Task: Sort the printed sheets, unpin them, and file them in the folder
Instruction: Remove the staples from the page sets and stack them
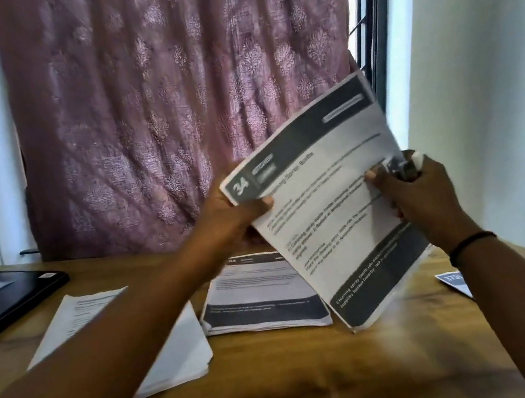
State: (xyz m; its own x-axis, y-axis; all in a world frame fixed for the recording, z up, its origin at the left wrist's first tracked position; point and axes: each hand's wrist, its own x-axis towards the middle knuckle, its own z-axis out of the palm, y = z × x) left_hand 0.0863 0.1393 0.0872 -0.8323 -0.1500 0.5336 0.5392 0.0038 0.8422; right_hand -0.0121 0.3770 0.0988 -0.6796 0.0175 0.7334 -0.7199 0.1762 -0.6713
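Above the wooden desk (pixel 319 380), printed sheets (pixel 328 208) held tilted, left hand (pixel 232 214) pinched their upper left corner, right hand (pixel 417 197) gripped the right edge and a small metal tool (pixel 403 166), black folder (pixel 2 294) lay far left.

Both hands lift a printed bundle (pixel 328 208) (numbered 34) above the wooden table (pixel 319 380); the left hand (pixel 232 214) grips its top corner, the right hand (pixel 420 196) pinches its side edge and holds a small tool (pixel 405 166)
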